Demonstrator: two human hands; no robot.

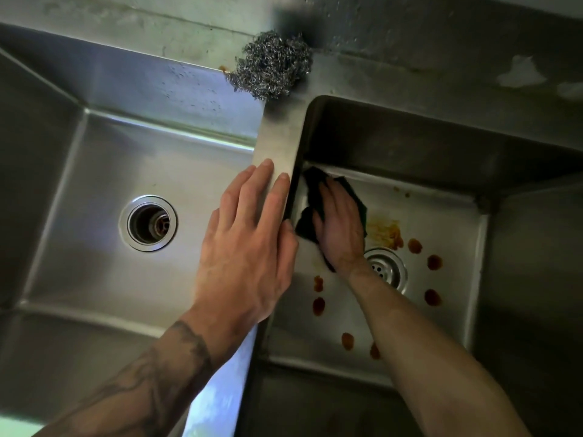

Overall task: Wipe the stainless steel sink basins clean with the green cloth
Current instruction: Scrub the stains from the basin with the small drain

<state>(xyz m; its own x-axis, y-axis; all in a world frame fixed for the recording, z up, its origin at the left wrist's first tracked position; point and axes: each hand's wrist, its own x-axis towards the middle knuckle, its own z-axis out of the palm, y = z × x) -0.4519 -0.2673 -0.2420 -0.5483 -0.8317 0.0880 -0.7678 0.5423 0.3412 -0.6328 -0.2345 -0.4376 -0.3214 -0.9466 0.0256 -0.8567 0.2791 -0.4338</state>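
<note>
Two stainless steel basins lie side by side: the left basin (94,190) and the right basin (441,222). My right hand (342,223) presses the dark green cloth (310,193) flat on the right basin's floor, in its far left corner. Several reddish-brown spots (318,305) and an orange smear (383,230) mark that floor around its drain (389,269). My left hand (252,244) rests flat on the divider (277,143) between the basins, fingers straight.
A steel wool scourer (273,67) sits on the back ledge at the head of the divider. The left basin has an open round drain (148,223). A stained wall runs behind both basins.
</note>
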